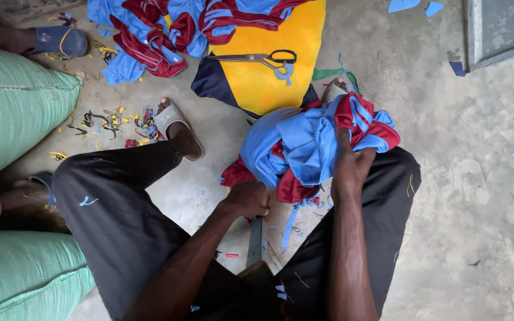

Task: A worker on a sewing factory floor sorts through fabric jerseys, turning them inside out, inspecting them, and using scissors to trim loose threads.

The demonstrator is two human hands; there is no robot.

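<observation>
A bundle of light blue and maroon fabric rests on my right knee. My right hand grips the fabric from below, fingers dug into a maroon fold. My left hand is closed in a fist on the bundle's lower left edge, between my knees. Both legs wear black trousers flecked with thread. Black-handled scissors lie on a yellow cloth on the floor ahead, out of either hand's reach.
A second heap of blue and maroon fabric lies at the top left. Green woven sacks fill the left side. Another person's sandalled foot shows at the top left. Thread scraps litter the concrete floor.
</observation>
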